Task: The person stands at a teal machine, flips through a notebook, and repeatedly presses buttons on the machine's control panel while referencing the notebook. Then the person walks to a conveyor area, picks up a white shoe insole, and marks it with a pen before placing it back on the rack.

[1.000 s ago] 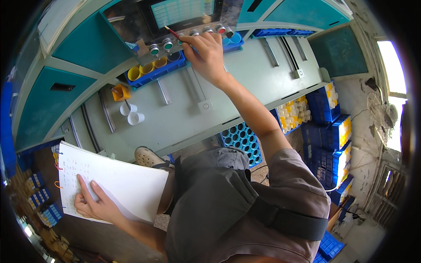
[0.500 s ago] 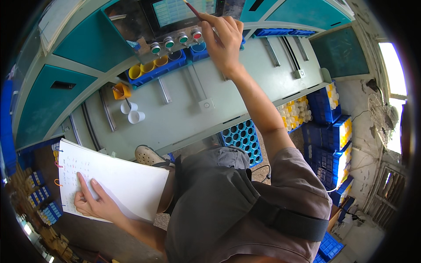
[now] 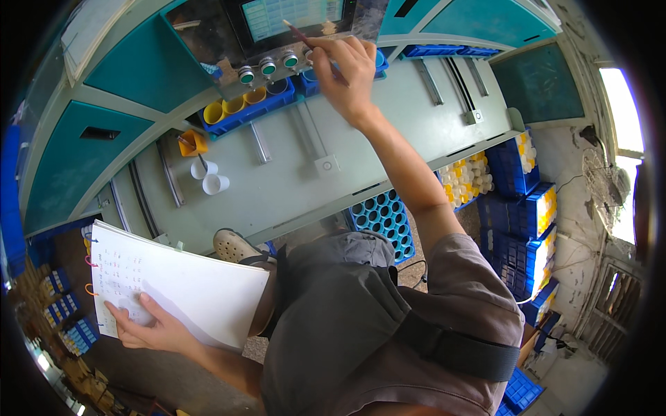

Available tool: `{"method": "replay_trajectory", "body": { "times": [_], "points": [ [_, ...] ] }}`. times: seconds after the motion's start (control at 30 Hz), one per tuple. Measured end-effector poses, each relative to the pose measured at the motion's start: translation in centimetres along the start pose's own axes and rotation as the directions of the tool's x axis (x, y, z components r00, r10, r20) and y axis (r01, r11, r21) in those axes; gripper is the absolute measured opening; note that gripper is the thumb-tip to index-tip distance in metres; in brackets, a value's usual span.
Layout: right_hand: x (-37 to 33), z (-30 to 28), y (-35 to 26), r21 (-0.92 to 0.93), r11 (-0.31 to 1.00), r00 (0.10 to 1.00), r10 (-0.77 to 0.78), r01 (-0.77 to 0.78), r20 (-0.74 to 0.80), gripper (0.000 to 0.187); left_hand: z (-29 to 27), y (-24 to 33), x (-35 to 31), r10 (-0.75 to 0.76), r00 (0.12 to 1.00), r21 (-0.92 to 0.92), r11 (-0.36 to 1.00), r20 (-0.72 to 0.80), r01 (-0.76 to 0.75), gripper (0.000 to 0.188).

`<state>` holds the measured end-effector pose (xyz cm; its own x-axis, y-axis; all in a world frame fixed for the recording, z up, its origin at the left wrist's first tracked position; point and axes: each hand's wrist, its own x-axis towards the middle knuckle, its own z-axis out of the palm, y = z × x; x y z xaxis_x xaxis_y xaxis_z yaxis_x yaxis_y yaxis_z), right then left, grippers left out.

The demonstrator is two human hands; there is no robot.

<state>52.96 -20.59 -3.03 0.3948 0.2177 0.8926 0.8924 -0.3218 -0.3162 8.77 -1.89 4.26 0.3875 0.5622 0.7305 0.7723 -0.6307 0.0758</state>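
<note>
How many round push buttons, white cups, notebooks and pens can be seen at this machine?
Round push buttons in the row under the touch screen: 3 clearly visible; any more are hidden behind the right hand
White cups on the grey machine table: 2
Open notebook, held by the left hand: 1
Pen, in the right hand: 1
Total: 7

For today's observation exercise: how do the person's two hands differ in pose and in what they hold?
The right hand is raised at arm's length to the machine's screen panel; the left hand sits low, near the body. The right hand pinches a thin pen, its tip at the screen; the left hand grips a white sheet of paper from beneath, thumb on top. Both are bare.
</note>
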Motion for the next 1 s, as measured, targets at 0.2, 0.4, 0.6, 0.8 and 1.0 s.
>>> {"method": "replay_trajectory", "body": {
  "times": [0.2,0.4,0.6,0.8,1.0],
  "points": [
    [0.3,-0.3,-0.1,0.002,1.0,1.0,-0.006,0.006,0.018,0.012,-0.2,-1.8,-0.5,-0.027,0.974,0.119,0.991,-0.224,0.055,0.047],
    [0.2,0.1,-0.1,-0.015,1.0,1.0,-0.016,0.016,-0.004,0.012,0.1,-2.9,-1.2,-0.269,0.928,0.117,0.945,-0.258,0.306,0.05],
    [-1.0,-1.0,0.8,-0.091,0.992,0.996,0.091,-0.091,-0.012,0.014,0.3,-2.6,-1.2,-0.522,0.831,-0.254,0.845,-0.193,0.471,0.054],
    [-1.2,-0.9,0.7,-0.045,0.997,0.998,0.06,-0.059,0.018,0.012,0.0,-2.3,-1.1,-0.545,0.827,-0.252,0.827,-0.139,0.502,0.059],
    [-1.4,-0.1,0.2,-0.019,1.0,0.999,0.012,-0.012,0.035,0.012,0.0,-2.5,-1.2,-0.557,0.822,-0.241,0.819,-0.114,0.521,0.061]
  ]
}}
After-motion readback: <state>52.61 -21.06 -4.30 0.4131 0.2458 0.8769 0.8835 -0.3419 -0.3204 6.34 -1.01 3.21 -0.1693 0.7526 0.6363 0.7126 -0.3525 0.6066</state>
